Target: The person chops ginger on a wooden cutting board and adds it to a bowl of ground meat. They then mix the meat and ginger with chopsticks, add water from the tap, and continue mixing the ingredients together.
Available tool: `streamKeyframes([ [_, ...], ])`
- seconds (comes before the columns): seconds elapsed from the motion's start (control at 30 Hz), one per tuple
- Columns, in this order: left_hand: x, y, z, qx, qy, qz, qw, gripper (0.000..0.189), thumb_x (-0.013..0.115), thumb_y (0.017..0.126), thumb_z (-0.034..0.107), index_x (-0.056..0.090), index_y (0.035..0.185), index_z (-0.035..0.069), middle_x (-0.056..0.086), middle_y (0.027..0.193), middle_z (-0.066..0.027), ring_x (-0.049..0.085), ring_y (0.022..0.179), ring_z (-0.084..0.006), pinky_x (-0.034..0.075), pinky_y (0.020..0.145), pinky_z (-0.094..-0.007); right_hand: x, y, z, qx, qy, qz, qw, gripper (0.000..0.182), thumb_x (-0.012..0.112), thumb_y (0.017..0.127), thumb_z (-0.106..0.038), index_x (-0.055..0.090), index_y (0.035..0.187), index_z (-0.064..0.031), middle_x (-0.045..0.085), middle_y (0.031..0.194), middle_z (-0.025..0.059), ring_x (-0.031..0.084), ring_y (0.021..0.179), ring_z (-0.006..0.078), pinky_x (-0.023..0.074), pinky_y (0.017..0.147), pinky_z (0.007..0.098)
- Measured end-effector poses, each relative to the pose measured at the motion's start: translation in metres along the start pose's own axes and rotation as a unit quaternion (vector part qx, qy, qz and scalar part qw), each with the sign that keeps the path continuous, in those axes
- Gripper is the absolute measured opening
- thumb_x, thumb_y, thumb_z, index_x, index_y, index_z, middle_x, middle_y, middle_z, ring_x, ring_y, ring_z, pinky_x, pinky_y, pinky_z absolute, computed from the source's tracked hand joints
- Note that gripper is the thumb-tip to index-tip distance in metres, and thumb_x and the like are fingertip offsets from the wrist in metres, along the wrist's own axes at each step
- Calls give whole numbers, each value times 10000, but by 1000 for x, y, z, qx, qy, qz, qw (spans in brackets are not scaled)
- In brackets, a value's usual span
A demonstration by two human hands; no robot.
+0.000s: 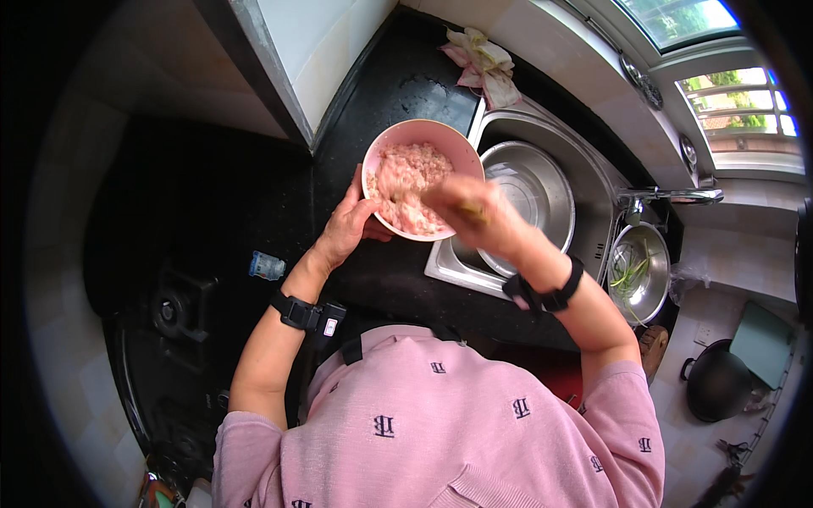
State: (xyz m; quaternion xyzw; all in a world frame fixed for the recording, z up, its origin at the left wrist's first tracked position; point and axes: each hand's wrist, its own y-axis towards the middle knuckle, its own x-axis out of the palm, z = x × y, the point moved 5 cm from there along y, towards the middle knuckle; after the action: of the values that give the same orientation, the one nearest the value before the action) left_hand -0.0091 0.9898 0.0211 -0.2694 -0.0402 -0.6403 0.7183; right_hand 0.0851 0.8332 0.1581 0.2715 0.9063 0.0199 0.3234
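Note:
A pink bowl (469, 152) with raw minced meat (413, 171) in it is held above the counter, its mouth tilted towards me. My left hand (346, 222) grips its left side, thumb at the rim and fingers underneath. Over the bowl's right edge is my right hand (473, 209), blurred by motion. Its fingers are curled around a yellowish utensil (473, 213), too blurred to name exactly. Part of the meat near that hand is smeared by motion too, and the hand hides the bowl's lower right rim.
Right of the bowl is a steel sink (587, 165) holding a metal basin (552, 184). A faucet (667, 195) and a steel bowl with green stalks (637, 273) stand beyond. Cloths (486, 66) lie behind the sink. A small blue-and-white packet (267, 265) and a gas stove (171, 311) are left.

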Motion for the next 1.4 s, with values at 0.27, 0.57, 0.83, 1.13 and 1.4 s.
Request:
streamKeyframes([
  [0.27,1,-2,3,8,10,3,1000,712,444,965,243,25,1532,149,546,1234,-108,660,794,-150,576,660,-283,3,-11,-9,57,51,-24,997,68,668,827,-11,634,883,-27,653,797,131,650,717,260,523,682,330],
  [0.57,-1,-2,1,20,7,5,1000,730,454,957,238,13,1533,160,539,1247,-112,659,806,-161,576,676,-288,-4,-15,0,59,-12,-14,998,70,651,833,20,627,891,-10,634,788,118,641,698,209,506,642,293],
  [0.83,-3,-2,2,11,7,-12,1000,732,454,958,240,8,1534,168,516,1278,-111,653,840,-166,576,688,-294,-24,-22,29,189,-4,42,981,61,574,896,47,628,920,32,657,794,71,616,750,85,511,668,236],
  [1.13,-5,-3,1,-7,19,-14,1000,661,456,960,279,136,1524,151,452,1359,-100,597,1047,-183,571,746,-322,-28,-14,28,131,-34,82,987,95,659,830,-28,673,924,-39,653,774,176,663,663,273,519,607,339],
  [1.4,-4,-3,1,9,10,-10,1000,726,448,956,225,14,1532,138,539,1235,-119,657,822,-166,575,684,-294,-25,-11,47,197,60,135,969,83,662,884,-80,668,917,-4,678,752,91,618,670,82,509,607,247],
])
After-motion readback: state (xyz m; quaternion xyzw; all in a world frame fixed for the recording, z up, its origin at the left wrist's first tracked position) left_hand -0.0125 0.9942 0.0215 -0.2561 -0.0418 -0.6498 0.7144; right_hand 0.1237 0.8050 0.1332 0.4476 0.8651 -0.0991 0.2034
